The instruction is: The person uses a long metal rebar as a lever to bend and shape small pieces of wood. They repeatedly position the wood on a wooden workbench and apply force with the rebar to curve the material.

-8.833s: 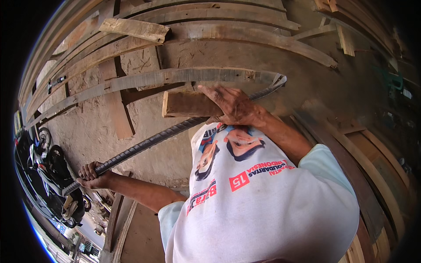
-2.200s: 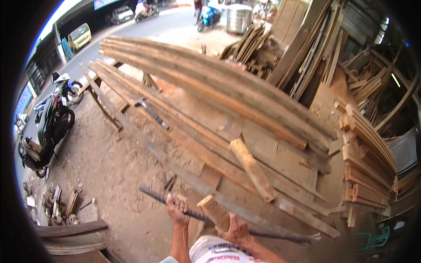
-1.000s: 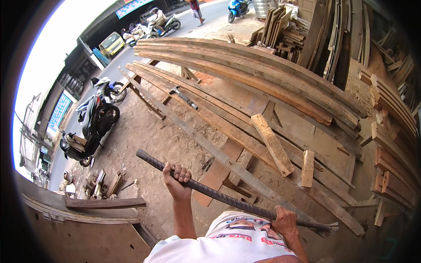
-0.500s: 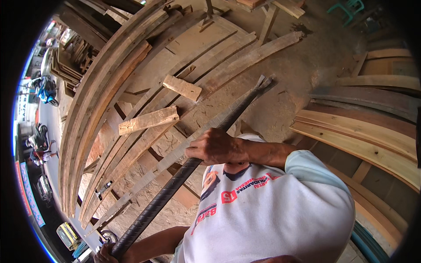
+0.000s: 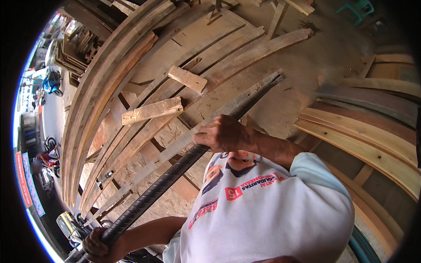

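My left hand (image 5: 100,243) grips the near end of a long dark ribbed metal bar (image 5: 169,177) at the lower left. My right hand (image 5: 219,133) is closed round it farther along. The bar's forked far end (image 5: 272,78) lies over the end of a long grey plank (image 5: 171,151); contact is unclear. Two short wood blocks (image 5: 151,110) (image 5: 187,79) rest on long beams (image 5: 230,61) beside the plank. A hammer (image 5: 105,179) lies on the beams at the left. A printed white shirt covers my front.
More long timbers (image 5: 105,87) curve across the upper left, with stacked boards (image 5: 66,57) behind. Planks (image 5: 355,144) are piled at the right, a green plastic chair (image 5: 357,11) at top right. Parked scooters (image 5: 51,81) and a street with a rider (image 5: 50,158) show at far left.
A short block that my right hand held earlier now rests on the beams, released. My view has turned since a second ago; both hands still grip the bar, which shifts only slightly.
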The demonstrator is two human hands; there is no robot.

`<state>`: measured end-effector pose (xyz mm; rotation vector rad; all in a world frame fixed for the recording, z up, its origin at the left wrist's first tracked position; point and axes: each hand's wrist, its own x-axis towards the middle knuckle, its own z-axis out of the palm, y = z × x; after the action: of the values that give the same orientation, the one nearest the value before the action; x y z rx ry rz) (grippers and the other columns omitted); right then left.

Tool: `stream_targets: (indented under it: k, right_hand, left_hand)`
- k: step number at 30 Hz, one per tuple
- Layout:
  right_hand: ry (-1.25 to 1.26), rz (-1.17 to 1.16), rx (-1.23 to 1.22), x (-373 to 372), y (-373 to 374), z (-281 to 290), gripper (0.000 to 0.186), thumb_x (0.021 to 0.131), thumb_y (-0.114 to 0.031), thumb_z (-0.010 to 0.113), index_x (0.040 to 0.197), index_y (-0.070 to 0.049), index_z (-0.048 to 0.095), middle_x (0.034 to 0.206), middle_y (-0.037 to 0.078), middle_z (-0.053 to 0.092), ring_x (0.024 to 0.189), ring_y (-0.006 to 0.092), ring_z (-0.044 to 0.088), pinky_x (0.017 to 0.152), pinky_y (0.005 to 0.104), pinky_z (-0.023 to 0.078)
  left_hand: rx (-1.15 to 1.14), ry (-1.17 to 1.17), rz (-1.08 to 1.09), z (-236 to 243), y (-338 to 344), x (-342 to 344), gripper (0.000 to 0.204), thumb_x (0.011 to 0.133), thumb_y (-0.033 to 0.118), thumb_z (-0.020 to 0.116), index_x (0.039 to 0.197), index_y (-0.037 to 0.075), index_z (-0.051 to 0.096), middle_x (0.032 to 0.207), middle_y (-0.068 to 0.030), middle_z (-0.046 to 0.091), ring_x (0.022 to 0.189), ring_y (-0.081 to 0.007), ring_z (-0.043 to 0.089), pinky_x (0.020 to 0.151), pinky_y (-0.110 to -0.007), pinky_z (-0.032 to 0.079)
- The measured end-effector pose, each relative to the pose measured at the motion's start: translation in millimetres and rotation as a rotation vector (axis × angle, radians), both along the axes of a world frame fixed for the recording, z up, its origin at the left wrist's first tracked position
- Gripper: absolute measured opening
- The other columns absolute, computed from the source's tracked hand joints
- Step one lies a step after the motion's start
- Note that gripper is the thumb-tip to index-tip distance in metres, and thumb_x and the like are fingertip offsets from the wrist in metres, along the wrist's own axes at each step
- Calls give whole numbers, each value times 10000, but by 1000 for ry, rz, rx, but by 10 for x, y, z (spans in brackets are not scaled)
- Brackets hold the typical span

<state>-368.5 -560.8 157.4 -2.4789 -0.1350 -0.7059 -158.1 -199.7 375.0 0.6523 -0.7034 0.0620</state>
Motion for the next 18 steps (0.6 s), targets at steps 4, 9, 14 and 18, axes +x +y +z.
stream_targets:
  k: [4,9,14,18]
  right_hand:
    - [113,84,-40,36,109,-373,157,752,-147,715,858,-108,606,744,55,644,682,232,710,565,365,569]
    - [158,94,-80,-82,189,-503,170,709,-134,724,811,-99,592,720,56,629,653,229,693,555,364,550]
    - [212,145,-151,34,254,-707,174,684,-85,701,834,-99,615,724,52,626,651,228,688,580,370,550]
    - [231,136,-136,87,406,-959,201,670,-95,714,827,-98,589,741,68,632,670,250,691,583,372,554]
  left_hand:
    - [-109,293,108,-936,84,-140,329,1019,195,559,723,119,436,578,33,380,454,-78,374,468,-219,401]
    - [-194,392,73,-1265,327,-454,385,1062,235,503,703,142,402,574,42,387,446,-77,364,457,-218,409]
    - [-158,695,248,-2138,584,-299,386,1076,234,486,710,147,397,567,50,359,444,-55,364,433,-217,403]
    - [-307,748,269,-2579,690,-176,380,1071,221,485,711,138,396,561,58,332,436,-42,344,408,-217,386]
